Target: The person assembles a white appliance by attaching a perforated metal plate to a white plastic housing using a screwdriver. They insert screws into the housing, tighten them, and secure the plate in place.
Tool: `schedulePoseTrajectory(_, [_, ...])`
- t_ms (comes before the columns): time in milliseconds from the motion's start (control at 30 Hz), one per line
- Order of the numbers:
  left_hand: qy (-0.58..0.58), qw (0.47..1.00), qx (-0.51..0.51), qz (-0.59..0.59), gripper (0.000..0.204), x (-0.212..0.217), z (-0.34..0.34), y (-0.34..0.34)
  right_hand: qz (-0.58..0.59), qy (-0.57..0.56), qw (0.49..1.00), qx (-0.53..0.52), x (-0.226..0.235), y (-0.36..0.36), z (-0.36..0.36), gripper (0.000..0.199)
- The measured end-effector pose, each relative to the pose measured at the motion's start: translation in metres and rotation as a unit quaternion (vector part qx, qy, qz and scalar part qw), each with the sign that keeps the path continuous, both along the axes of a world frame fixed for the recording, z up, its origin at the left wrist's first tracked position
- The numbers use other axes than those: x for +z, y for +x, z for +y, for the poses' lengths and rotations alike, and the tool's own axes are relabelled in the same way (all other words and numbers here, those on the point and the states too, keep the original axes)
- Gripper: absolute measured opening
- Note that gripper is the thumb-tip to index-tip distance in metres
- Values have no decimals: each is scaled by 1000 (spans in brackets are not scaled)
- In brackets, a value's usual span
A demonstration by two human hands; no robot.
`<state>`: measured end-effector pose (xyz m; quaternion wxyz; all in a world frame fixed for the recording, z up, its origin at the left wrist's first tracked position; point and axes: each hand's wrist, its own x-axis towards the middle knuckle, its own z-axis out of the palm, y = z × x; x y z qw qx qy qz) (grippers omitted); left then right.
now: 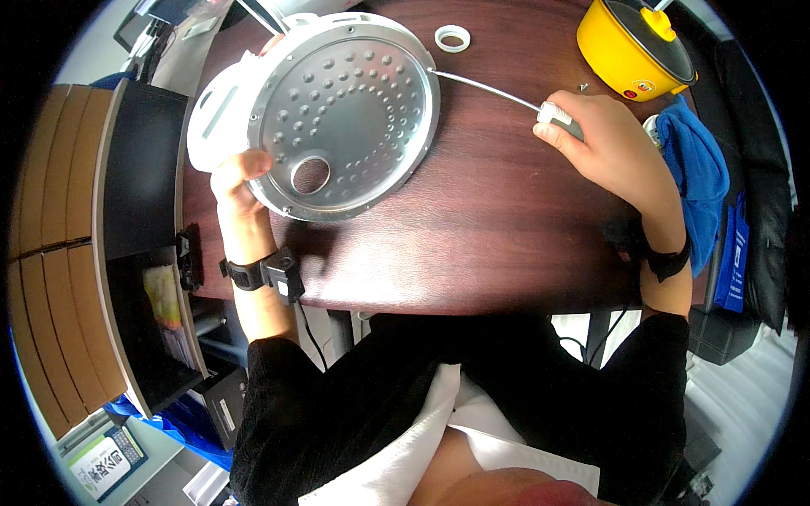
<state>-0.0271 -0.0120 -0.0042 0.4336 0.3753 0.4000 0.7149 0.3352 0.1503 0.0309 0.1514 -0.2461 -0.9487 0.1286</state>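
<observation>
My left hand (240, 179) grips the near left edge of a white appliance part (213, 122), its thumb on the metal face. This part is faced with a round, dimpled metal plate (346, 126) that has a hole near its lower left and small screws around its rim. It is held tilted over the table, the metal side toward me. My right hand (612, 148) is closed around the grey and white handle of a screwdriver (489, 87). The long shaft runs left, and its tip meets the plate's right rim at a screw position.
A white ring (453, 39) lies on the dark wooden table (472, 219) beyond the screwdriver. At the back right stands a yellow electric pot (612, 51), with a small screw (583, 87) near it. A blue cloth (699, 160) hangs by my right forearm. Shelves with cardboard boxes (63, 177) stand left.
</observation>
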Motion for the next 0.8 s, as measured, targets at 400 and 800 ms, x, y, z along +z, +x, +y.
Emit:
schedulePoseTrajectory(400, [-37, 996, 35, 76, 76, 11, 2, 18, 24, -663, 747, -44, 4, -14, -7, 41])
schedulePoseTrajectory(800, [-24, 999, 21, 40, 37, 4, -1, 14, 141, -873, 466, -32, 2, -18, -22, 41])
